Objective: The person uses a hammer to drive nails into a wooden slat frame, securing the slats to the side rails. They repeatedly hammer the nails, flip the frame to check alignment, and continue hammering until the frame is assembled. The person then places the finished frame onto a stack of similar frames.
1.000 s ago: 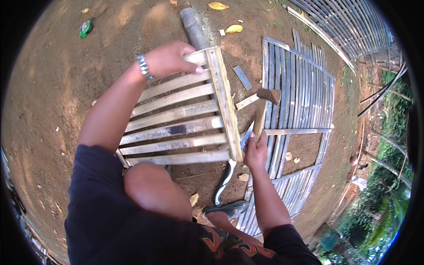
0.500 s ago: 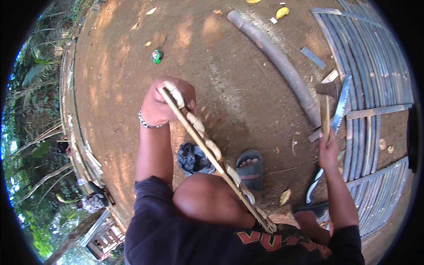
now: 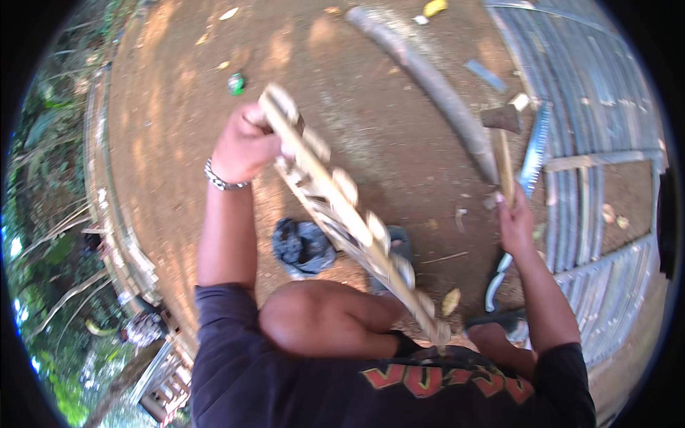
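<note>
My left hand (image 3: pixel 242 146) is closed around the upper end of a long, pale split-bamboo piece (image 3: pixel 339 203) with rounded knobs along one side. It slants over my bent knee, its lower end by my shirt, and a second strip shows beneath it. At the right, my right hand (image 3: pixel 516 221) grips the wooden handle of a hatchet (image 3: pixel 504 160), whose dark, rusty head points away from me. Just beyond that hand lies a saw (image 3: pixel 535 153) with a toothed blade and curved handle, on the ground beside the bamboo panels.
A thick bamboo pole (image 3: pixel 435 85) lies across the dirt ahead. Slatted bamboo panels (image 3: pixel 592 93) cover the right side. A black plastic bag (image 3: pixel 303 250) sits near my feet, and a green tape measure (image 3: pixel 236 84) lies farther off. Another person (image 3: pixel 143 328) is at the far left.
The bamboo piece has turned in my left hand, so its lower strip now shows. My left hand has shifted slightly left. The right hand still holds the hatchet, and the whole view has shifted.
</note>
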`<state>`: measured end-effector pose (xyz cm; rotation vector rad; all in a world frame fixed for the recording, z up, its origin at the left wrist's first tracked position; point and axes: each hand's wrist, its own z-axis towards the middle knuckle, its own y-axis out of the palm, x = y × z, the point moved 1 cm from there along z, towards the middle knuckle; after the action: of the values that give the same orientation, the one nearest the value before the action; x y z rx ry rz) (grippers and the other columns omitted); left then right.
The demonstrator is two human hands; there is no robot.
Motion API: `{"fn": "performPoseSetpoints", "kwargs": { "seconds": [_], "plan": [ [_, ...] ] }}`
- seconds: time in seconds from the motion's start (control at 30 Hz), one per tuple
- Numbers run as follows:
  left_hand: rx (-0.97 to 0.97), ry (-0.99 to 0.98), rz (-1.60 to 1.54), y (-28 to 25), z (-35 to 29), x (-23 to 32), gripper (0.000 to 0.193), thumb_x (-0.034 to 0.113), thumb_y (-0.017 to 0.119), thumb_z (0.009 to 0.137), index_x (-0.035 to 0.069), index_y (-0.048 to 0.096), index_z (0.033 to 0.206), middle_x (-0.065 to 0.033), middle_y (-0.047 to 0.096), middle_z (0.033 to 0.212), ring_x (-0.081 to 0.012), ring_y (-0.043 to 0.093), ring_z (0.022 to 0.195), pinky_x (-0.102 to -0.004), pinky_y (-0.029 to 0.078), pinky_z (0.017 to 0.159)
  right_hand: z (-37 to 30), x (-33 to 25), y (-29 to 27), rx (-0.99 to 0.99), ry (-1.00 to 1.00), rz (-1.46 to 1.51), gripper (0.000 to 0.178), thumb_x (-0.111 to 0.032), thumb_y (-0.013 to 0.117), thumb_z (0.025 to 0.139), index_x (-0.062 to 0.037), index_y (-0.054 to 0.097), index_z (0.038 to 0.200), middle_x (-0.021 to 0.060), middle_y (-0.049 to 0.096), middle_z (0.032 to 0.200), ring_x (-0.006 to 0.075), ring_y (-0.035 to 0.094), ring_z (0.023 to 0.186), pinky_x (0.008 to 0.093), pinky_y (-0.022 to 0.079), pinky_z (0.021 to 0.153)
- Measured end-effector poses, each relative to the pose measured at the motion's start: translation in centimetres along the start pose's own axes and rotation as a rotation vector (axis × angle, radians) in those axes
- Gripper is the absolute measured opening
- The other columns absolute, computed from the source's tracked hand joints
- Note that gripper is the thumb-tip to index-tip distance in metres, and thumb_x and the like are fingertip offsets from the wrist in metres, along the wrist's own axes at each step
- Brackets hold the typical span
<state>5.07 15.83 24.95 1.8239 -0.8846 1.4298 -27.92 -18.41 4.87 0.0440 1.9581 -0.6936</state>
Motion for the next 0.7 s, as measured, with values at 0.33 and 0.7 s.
{"fn": "performPoseSetpoints", "kwargs": {
  "seconds": [0.33, 0.7],
  "plan": [
    [0.064, -0.285, 0.64, 0.9, 21.0, -16.8, 0.051, 0.05, 0.07, 0.093, 0.003, 0.07, 0.11, -0.0036, 0.072, 0.088, -0.0122, 0.064, 0.08, -0.0302, 0.053, 0.076, -1.5, -0.5, -8.6, 0.183, 0.249, 0.037, 0.043, -0.019, 0.056, 0.105, -0.001, 0.045, 0.142, 0.0017, 0.056, 0.072, 0.0086, 0.051, 0.054, 0.026, 0.043, 0.048],
    [0.332, -0.28, 0.912, 1.7, 20.2, -21.3, 0.08, 0.055, 0.07, 0.089, 0.001, 0.048, 0.144, -0.0253, 0.065, 0.13, -0.0392, 0.061, 0.124, -0.0426, 0.046, 0.108, -3.6, -2.1, -4.4, -0.017, 0.324, -0.135, 0.045, -0.02, 0.055, 0.104, -0.0024, 0.042, 0.144, 0.0157, 0.066, 0.08, 0.0219, 0.066, 0.064, 0.037, 0.051, 0.056]
  ]
}}
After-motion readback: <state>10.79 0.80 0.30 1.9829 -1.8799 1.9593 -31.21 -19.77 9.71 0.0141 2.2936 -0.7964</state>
